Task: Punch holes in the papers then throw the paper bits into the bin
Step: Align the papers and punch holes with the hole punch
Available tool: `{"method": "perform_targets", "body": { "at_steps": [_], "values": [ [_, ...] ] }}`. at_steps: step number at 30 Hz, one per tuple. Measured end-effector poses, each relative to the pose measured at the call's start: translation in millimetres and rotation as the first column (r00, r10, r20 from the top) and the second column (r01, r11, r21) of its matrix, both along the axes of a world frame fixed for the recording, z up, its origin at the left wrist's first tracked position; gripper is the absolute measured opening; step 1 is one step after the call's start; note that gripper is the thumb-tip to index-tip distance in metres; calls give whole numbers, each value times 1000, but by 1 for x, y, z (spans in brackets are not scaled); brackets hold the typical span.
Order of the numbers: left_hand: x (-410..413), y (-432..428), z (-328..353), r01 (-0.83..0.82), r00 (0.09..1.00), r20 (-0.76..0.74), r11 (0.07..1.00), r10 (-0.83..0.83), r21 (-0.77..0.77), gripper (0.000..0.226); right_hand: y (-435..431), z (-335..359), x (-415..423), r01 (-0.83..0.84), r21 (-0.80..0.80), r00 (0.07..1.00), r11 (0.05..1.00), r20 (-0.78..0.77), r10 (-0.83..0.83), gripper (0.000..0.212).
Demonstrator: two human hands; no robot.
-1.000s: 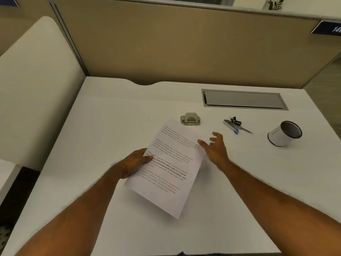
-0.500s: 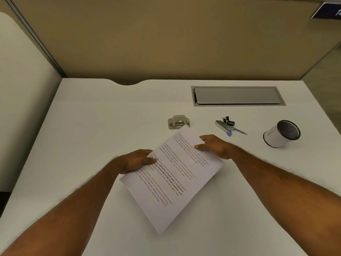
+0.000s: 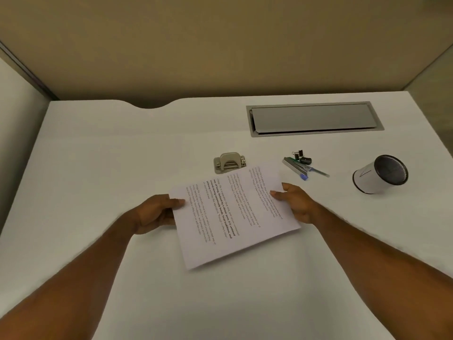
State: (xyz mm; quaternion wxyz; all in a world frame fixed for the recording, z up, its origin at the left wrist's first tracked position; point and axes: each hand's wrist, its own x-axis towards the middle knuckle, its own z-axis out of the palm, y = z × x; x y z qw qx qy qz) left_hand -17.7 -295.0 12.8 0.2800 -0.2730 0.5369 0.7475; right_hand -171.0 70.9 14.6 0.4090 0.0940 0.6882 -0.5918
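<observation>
Two hands, left [image 3: 157,213] and right [image 3: 297,203], each grip closed on one printed paper [image 3: 232,214] (one punch [image 3: 229,163] beyond).

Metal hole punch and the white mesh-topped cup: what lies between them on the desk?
In the head view, a small clutter sits between grey metal hole punch and white cup: black binder clips, staple strip, blue-capped pen.

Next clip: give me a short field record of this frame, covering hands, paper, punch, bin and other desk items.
left hand: grips the left edge of the paper, thumb on top
right hand: grips the right edge of the paper
paper: printed sheets, turned sideways, far edge near the punch
hole punch: on the desk just beyond the paper, untouched
bin: small white cup with dark mesh inside, tilted, far right
other items: binder clips, pen
desk: white, grey cable hatch at back
holes punched: none visible
</observation>
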Motion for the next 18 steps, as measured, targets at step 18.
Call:
{"method": "perform_targets", "body": {
  "at_steps": [18],
  "values": [
    [-17,43,-21,-209,978,-94,918,188,-336,34,-14,-22,8,71,223,977,972,-212,-23,12]
  ]
}}
